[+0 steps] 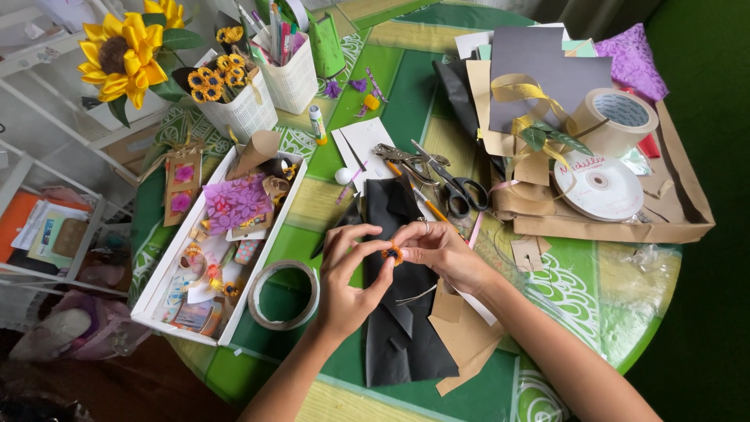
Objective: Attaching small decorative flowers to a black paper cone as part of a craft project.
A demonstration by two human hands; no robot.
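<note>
Orange and yellow, with a dark centre, the tiny paper sunflower sits pinched between both hands just above the black paper piece, which lies near the table's front edge. The right hand has thumb and forefinger closed on the flower from the right; its other fingers curl loosely. The left hand meets it from the left, fingertips drawn together on the same flower, the palm arched over the black paper without pressing it flat.

As a judgement: the black piece looks already cut and folded into a jacket-like shape with lapels, and the flower seems finished, so what appears left is fixing the flower onto the paper; no glue shows on it yet, as far as can be told.

Under the black piece lie brown paper scraps. Just left of the left hand rests a tape roll, and beyond it a long white tray of small craft bits along the table's left edge. Behind the hands lie scissors and pliers. Toward the back left corner stands a white basket of small sunflowers; toward the right edge, a brown tray holds a white ribbon spool and a wide tape roll.
</note>
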